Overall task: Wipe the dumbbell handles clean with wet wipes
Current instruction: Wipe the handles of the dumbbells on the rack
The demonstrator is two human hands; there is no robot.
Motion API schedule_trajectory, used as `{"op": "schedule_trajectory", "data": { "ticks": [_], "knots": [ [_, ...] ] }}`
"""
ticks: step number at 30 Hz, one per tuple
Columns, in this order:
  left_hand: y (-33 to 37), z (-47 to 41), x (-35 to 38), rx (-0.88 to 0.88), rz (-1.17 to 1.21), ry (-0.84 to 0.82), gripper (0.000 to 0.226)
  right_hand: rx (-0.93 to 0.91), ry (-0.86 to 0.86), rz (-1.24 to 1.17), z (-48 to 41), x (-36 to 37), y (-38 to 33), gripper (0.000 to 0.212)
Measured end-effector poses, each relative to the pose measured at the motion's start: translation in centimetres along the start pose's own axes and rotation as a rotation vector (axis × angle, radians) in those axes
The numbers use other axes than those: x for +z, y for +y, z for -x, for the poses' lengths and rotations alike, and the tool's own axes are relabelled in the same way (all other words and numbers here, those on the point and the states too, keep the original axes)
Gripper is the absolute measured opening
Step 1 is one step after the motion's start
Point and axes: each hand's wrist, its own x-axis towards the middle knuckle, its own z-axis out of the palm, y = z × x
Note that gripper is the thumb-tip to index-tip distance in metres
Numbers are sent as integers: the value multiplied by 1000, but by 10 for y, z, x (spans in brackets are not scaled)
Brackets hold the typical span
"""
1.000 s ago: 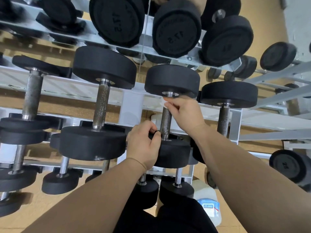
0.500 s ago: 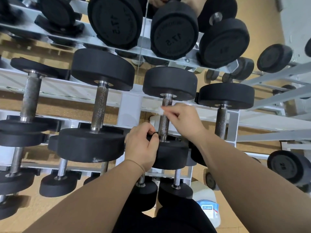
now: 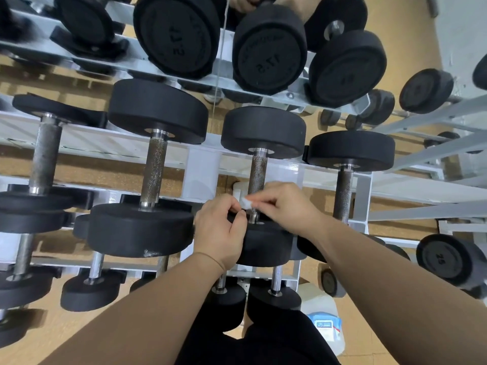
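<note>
A black dumbbell lies on the middle shelf of the white rack, its knurled steel handle (image 3: 257, 172) running away from me. My right hand (image 3: 290, 206) pinches a small white wet wipe (image 3: 247, 203) against the near end of that handle. My left hand (image 3: 220, 227) curls over the dumbbell's near black head (image 3: 266, 246), its thumb and fingertips close to the wipe. The far head (image 3: 263, 131) stays in its cradle.
More black dumbbells fill the rack: one to the left (image 3: 154, 169), one to the right (image 3: 345, 191), larger ones on the top shelf (image 3: 268, 48). A pack of wet wipes (image 3: 325, 326) lies on the tan floor by my legs. A second rack (image 3: 434, 143) stands at right.
My right hand has slid the wipe down the handle from the far head toward the near head. My left hand has kept its place on the near head.
</note>
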Motion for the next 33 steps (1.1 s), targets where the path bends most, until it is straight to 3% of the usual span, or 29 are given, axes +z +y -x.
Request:
{"op": "schedule_trajectory", "data": {
  "ticks": [2,6,8,10,13,15,16,19,22,24,27,29,33],
  "knots": [
    [1,0,0,-3,-4,0,17,-60,-56,78,0,-2,1,23],
    [-1,0,1,-24,-15,-6,16,35,304,174,-35,-7,-4,24],
    [0,1,1,-29,-17,8,14,98,402,185,-44,-6,-7,24],
    [0,2,2,-38,-28,22,17,41,338,271,-37,-2,-9,23],
    [0,0,3,-45,-36,37,19,-167,-3,416,-15,-1,-15,23],
    [1,0,4,-39,-34,46,20,-152,-172,596,-24,-8,-21,24],
    [1,0,3,-34,-35,47,20,-111,-179,694,-34,-10,-24,23],
    [-1,2,2,-5,-49,47,26,26,23,885,-60,-16,-32,13],
    [-3,3,2,33,-71,78,30,94,129,727,-54,-10,-37,23],
    [-2,3,2,16,-67,77,31,69,59,623,-36,-3,-42,22],
    [-1,4,0,-3,-56,64,34,-9,-259,642,-18,1,-50,22],
    [-1,5,-1,-19,-45,44,34,16,-293,723,-24,0,-50,22],
    [1,4,-2,-38,-68,32,35,140,46,865,-51,-7,-48,24]
  ]
}}
